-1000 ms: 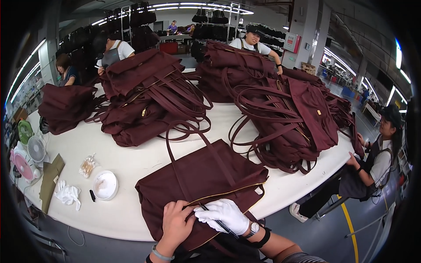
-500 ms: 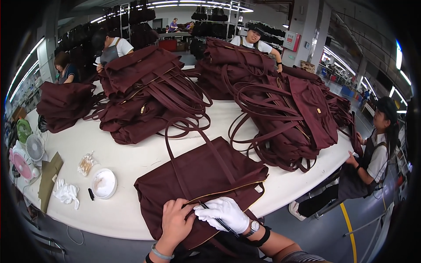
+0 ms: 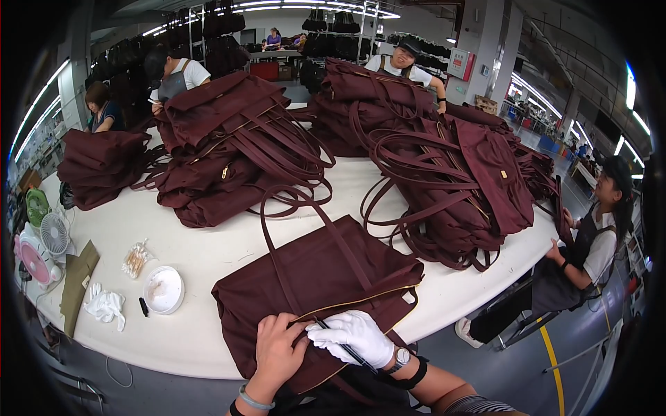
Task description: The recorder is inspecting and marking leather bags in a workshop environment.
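A burgundy tote bag [image 3: 312,270] with a gold zipper lies in front of me at the table's near edge, its two long straps spread away from me. My bare left hand [image 3: 279,350] is closed on the bag's fabric just below the zipper line, fingers bent. Beside it, my white-gloved right hand [image 3: 354,338] grips a slim black pen-like tool [image 3: 362,360]. The tool slants across the bag, its upper end close to my left fingertips. What the tip touches is too small to make out.
Left of the bag are a white bowl [image 3: 164,291], a black cap-like piece [image 3: 143,307], cotton swabs [image 3: 136,259], a crumpled white glove [image 3: 105,305] and small fans [image 3: 55,233]. Piles of burgundy bags [image 3: 458,187] cover the table's far side. Co-workers stand or sit around it.
Both my hands, the tool and the bag hold nearly the same place. The co-worker on the right has shifted slightly.
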Action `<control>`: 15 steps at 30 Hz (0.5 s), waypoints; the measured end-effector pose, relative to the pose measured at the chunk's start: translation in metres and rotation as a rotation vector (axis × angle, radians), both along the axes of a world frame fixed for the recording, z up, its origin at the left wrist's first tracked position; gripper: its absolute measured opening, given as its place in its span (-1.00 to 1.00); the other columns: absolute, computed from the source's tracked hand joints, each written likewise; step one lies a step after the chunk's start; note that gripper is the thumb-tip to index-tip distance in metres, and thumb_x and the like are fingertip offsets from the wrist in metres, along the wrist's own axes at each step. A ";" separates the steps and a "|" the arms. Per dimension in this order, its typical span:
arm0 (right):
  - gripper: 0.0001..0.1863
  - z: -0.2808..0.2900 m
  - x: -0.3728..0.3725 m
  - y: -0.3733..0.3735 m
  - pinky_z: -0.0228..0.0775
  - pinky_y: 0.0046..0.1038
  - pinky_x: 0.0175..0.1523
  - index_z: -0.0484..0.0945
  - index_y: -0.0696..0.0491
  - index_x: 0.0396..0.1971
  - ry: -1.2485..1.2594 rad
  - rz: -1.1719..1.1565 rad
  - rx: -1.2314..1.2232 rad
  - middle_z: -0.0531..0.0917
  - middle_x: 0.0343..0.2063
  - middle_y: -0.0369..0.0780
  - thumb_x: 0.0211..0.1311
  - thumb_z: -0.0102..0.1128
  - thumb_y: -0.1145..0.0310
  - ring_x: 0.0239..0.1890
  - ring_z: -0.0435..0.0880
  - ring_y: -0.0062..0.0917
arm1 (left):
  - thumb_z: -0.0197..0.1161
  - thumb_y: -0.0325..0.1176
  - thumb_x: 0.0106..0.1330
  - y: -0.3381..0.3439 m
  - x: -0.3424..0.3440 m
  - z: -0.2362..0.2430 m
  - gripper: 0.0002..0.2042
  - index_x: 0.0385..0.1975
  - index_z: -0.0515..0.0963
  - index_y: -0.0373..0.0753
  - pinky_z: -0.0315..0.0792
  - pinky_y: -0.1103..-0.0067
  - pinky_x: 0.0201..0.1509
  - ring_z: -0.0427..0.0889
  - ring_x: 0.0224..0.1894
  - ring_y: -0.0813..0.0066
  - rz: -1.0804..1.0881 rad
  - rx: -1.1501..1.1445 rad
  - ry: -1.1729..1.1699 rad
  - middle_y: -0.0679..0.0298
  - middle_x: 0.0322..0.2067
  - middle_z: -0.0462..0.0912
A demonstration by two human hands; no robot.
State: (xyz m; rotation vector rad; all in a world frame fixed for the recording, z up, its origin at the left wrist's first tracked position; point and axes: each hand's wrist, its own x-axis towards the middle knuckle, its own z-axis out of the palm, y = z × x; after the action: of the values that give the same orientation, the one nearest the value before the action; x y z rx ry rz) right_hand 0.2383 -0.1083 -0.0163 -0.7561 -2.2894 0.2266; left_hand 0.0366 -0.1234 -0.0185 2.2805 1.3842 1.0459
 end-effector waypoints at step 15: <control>-0.55 0.003 -0.001 -0.001 0.48 -0.37 -0.25 0.59 -0.12 -0.05 -0.003 -0.014 0.000 0.64 -0.32 -0.28 -0.04 0.38 0.38 -0.29 0.66 -0.37 | 0.36 -0.43 0.04 0.000 0.000 -0.002 -0.71 -0.17 0.69 -0.13 0.29 0.37 0.11 0.47 -0.15 0.27 0.012 -0.013 0.032 0.32 -0.25 0.54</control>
State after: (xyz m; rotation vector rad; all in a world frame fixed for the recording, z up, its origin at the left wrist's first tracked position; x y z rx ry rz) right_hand 0.2371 -0.1090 -0.0134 -0.7722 -2.2863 0.2192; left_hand 0.0364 -0.1229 -0.0208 2.2915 1.4149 1.0054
